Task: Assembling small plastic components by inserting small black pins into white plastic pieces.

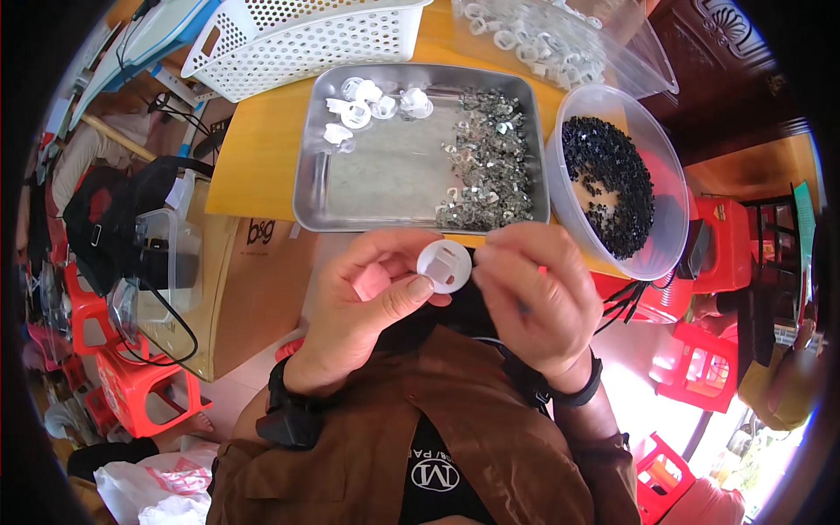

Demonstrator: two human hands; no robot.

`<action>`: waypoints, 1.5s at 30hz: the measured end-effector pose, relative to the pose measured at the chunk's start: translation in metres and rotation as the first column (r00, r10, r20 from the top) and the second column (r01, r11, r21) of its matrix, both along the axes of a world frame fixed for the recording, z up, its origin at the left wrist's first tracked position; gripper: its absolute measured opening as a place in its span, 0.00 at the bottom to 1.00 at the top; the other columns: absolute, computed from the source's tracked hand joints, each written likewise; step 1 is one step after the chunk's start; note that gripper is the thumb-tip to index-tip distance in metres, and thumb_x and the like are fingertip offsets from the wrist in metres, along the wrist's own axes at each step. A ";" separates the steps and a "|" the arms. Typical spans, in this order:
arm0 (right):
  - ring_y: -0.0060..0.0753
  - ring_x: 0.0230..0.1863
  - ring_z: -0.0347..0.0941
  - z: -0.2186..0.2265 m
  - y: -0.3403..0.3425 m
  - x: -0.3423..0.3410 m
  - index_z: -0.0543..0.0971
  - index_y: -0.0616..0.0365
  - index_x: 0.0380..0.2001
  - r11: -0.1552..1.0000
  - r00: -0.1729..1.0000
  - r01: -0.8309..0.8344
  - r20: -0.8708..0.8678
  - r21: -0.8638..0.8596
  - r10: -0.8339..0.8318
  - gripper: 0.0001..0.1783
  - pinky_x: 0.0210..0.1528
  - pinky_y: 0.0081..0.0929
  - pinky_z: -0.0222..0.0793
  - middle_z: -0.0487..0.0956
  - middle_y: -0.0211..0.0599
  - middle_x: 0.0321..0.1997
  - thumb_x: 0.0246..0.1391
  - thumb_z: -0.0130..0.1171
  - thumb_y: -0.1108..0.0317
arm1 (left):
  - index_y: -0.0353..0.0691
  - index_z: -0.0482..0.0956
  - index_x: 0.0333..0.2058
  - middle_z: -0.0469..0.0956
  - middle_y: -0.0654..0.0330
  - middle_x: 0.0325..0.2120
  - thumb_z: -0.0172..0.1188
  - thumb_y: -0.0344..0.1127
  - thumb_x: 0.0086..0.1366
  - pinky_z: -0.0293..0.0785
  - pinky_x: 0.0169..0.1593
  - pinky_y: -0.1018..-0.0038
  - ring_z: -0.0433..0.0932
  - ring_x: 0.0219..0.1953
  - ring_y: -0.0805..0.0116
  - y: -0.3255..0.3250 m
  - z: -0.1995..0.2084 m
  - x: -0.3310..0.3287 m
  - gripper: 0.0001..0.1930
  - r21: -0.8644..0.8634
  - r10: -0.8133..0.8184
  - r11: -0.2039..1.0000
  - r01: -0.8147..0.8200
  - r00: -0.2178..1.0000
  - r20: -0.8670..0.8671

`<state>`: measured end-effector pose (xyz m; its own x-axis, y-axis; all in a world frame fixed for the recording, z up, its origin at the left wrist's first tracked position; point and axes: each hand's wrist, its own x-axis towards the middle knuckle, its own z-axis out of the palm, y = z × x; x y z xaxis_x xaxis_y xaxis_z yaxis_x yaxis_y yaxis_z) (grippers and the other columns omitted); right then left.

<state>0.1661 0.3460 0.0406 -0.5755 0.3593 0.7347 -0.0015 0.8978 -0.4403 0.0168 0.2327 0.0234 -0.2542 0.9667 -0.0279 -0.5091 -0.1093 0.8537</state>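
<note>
My left hand (pixel 372 293) pinches a round white plastic part (pixel 443 266) between thumb and fingers, its flat face with small slots turned up. Just right of it, my right hand (pixel 541 297) has its fingertips pressed together, slightly blurred. Whatever sits in that pinch is too small to make out. Beyond both hands lies a shallow metal tray (pixel 378 222). Several similar white parts (pixel 356 114) rest in its far left corner, and a heap of small shiny metal pieces (pixel 490 166) covers its right side.
An oval clear plastic tub (pixel 669 201) of small black pieces (pixel 608 175) stands right of the tray. Behind are a white perforated basket (pixel 306 44) and a clear bin of translucent parts (pixel 542 44). A cardboard box (pixel 262 297) and red stools (pixel 144 389) stand left of the yellow table (pixel 254 166).
</note>
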 end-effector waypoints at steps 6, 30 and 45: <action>0.35 0.30 0.73 0.002 -0.003 0.006 0.77 0.63 0.39 0.889 1.000 -0.007 0.015 -0.457 0.016 0.22 0.32 0.25 0.70 0.76 0.40 0.32 0.36 0.70 0.73 | 0.30 0.67 0.51 0.73 0.52 0.45 0.58 0.24 0.60 0.75 0.47 0.68 0.74 0.46 0.65 0.002 -0.002 -0.001 0.20 0.045 -0.021 0.999 0.020 1.000 0.006; 0.40 0.36 0.72 -0.004 -0.008 -0.010 0.76 0.60 0.43 0.970 0.983 -0.068 0.151 -0.232 0.105 0.28 0.36 0.31 0.71 0.74 0.40 0.39 0.32 0.71 0.70 | 0.33 0.70 0.49 0.74 0.55 0.44 0.54 0.32 0.64 0.74 0.45 0.72 0.75 0.45 0.68 -0.007 -0.014 -0.006 0.16 0.005 -0.061 0.998 0.061 0.987 0.149; 0.49 0.30 0.73 -0.022 0.049 -0.031 0.79 0.59 0.31 0.984 0.847 0.181 0.508 -0.003 -0.154 0.08 0.33 0.36 0.70 0.74 0.42 0.30 0.43 0.59 0.77 | 0.36 0.70 0.47 0.75 0.57 0.39 0.51 0.36 0.66 0.75 0.36 0.72 0.76 0.40 0.68 -0.014 -0.017 -0.013 0.14 0.003 0.162 0.986 -0.164 0.976 0.148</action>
